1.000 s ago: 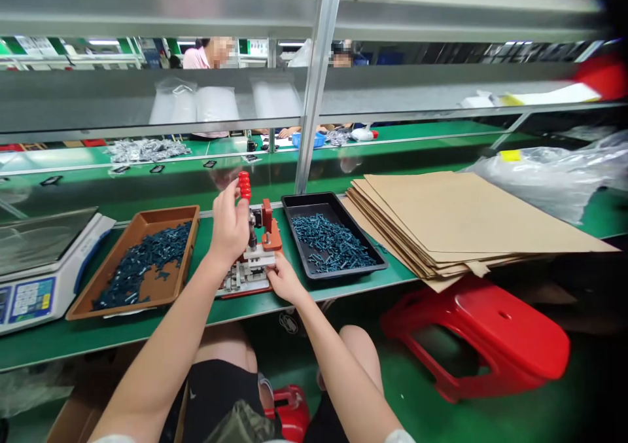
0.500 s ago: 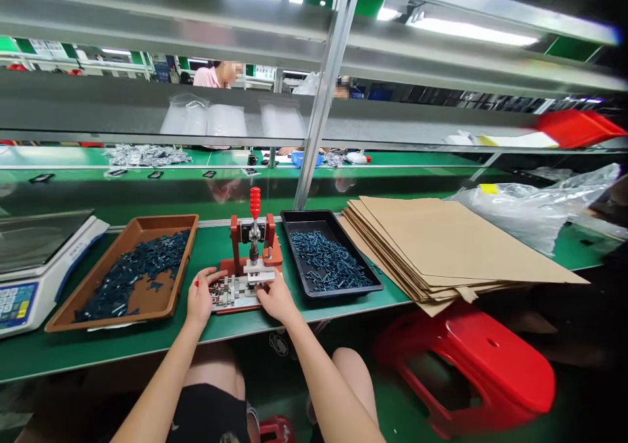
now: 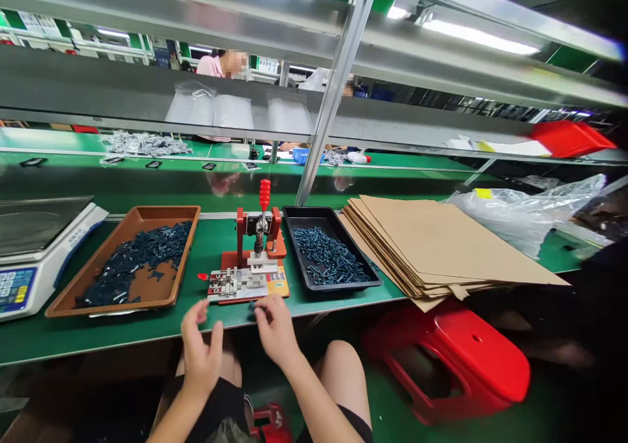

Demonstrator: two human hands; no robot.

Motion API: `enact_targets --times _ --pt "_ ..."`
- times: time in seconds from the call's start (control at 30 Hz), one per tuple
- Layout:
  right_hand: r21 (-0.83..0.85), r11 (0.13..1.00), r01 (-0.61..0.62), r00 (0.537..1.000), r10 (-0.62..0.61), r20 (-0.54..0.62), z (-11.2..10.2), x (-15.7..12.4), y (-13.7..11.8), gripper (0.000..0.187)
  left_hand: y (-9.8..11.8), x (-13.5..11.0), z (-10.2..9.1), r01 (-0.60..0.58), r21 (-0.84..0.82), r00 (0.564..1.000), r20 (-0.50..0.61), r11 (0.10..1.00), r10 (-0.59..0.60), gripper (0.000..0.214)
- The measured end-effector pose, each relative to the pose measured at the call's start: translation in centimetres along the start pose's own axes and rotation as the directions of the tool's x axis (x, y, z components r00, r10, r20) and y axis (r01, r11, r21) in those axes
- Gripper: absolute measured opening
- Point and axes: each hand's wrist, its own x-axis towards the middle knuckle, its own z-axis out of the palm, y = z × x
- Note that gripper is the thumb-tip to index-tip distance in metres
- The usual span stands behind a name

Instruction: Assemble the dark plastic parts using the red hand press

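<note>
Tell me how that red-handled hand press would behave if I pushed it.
The hand press probably feels heavy for its size, judging by its metal frame. Its tall red handle could make it top-heavy if pushed high, though the broad base should resist tipping.

Live from the person's own head, the view is pointed forward and down over a green workbench (image 3: 147,332), set close above the left hand (image 3: 201,348) and right hand (image 3: 277,330), while the far rows beyond the metal shelf (image 3: 161,83) are seen only thinly and, it seems, somewhat bent at the edges.
</note>
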Motion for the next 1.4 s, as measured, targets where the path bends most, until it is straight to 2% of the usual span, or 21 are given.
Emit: enact_targets --times 0.03,0.07,0.13,0.2,0.27,0.33,0.43,0.5,0.53,0.6,0.63,0.67,0.73,0.8,0.87,0.97,1.03,1.1,1.2,1.27,1.4 --pt "0.029 0.999 0.032 0.996 -0.034 0.086 0.4 -1.4 -0.5 0.016 -0.1 -2.2 -0.3 0.117 -0.055 0.986 0.126 0.992 -0.11 0.06" --pt "0.047 0.997 0.058 0.981 -0.066 0.181 0.8 -2.5 -1.1 0.019 -0.2 -4.1 -0.5 0.256 -0.102 0.941 0.253 0.961 -0.224 0.057" --pt "0.05 0.995 0.091 0.926 -0.103 0.362 1.3 -4.1 -2.3 0.025 -0.3 -7.1 -0.8 0.495 -0.158 0.813 0.431 0.855 -0.391 0.056" --pt "0.055 0.993 0.107 0.854 -0.12 0.506 1.2 -4.7 -3.2 0.031 -0.5 -8.4 -1.5 0.623 -0.196 0.73 0.492 0.757 -0.474 0.056" --pt "0.072 0.991 0.116 0.801 -0.136 0.582 0.0 -4.1 -3.5 0.038 -1.5 -8.3 -3.2 0.66 -0.211 0.718 0.458 0.721 -0.524 0.055" --pt "0.054 0.99 0.132 0.834 -0.14 0.534 -2.3 -2.3 -2.8 0.039 -3.5 -7.6 -6.4 0.634 -0.174 0.762 0.31 0.754 -0.569 0.055" --pt "-0.1 0.986 0.136 0.972 -0.114 0.205 -7.4 2.1 -0.3 0.021 -8.4 -7.1 -13.4 0.582 0.062 0.809 0.057 0.811 -0.585 0.059" --pt "-0.231 0.97 0.074 0.997 -0.077 -0.004 -10.9 5.5 1.9 0.024 -11.9 -7.6 -18.0 0.583 0.326 0.78 0.032 0.744 -0.625 0.062" --pt "-0.286 0.957 0.034 0.997 -0.053 -0.056 -12.4 7.1 3.1 0.026 -13.4 -7.8 -19.9 0.566 0.471 0.746 0.057 0.677 -0.663 0.06" --pt "-0.4 0.916 -0.038 0.999 0.02 -0.049 -14.5 9.7 5.3 0.029 -15.1 -7.8 -22.2 0.478 0.67 0.679 0.128 0.568 -0.723 0.056" --pt "-0.459 0.886 -0.062 0.998 0.064 -0.012 -15.1 10.7 6.3 0.03 -15.2 -7.3 -22.6 0.428 0.696 0.669 0.184 0.576 -0.72 0.056" --pt "-0.514 0.855 -0.076 0.993 0.11 0.037 -15.4 11.4 7.1 0.032 -14.8 -6.3 -22.4 0.387 0.676 0.684 0.245 0.627 -0.687 0.056" --pt "-0.594 0.799 -0.09 0.97 0.205 0.128 -15.4 12.2 8.3 0.036 -12.3 -3.2 -21.1 0.298 0.551 0.782 0.327 0.78 -0.53 0.054" --pt "-0.613 0.782 -0.116 0.937 0.291 0.194 -14.9 12.4 9.0 0.037 -8.4 1.2 -19.3 0.152 0.452 0.903 0.297 0.879 -0.309 0.049" --pt "-0.588 0.792 -0.165 0.911 0.35 0.216 -14.5 12.4 9.1 0.033 -4.7 6.5 -17.7 -0.03 0.442 0.965 0.245 0.896 -0.088 0.045" --pt "-0.566 0.796 -0.215 0.901 0.386 0.199 -14.1 12.2 9.0 0.029 -1.8 14.3 -15.8 -0.21 0.455 0.952 0.298 0.866 0.074 0.044" --pt "-0.582 0.781 -0.226 0.901 0.395 0.18 -14.1 12.1 8.8 0.028 -2.1 18.5 -14.7 -0.265 0.471 0.922 0.38 0.841 0.078 0.043" --pt "-0.596 0.77 -0.229 0.898 0.403 0.176 -14.1 12.2 8.7 0.024 -3.5 21.3 -13.7 -0.29 0.495 0.885 0.465 0.819 0.033 0.042" --pt "-0.597 0.766 -0.238 0.892 0.416 0.178 -14.1 12.2 8.7 0.017 -6.2 23.3 -12.8 -0.311 0.53 0.831 0.555 0.789 -0.045 0.04" --pt "-0.594 0.769 -0.238 0.891 0.416 0.181 -14.0 12.2 8.8 0.016 -7.5 23.6 -12.5 -0.321 0.543 0.819 0.571 0.776 -0.06 0.039" --pt "-0.593 0.772 -0.228 0.911 0.384 0.15 -14.0 12.0 8.7 0.016 -7.9 23.6 -12.4 -0.363 0.523 0.813 0.582 0.771 -0.012 0.036"
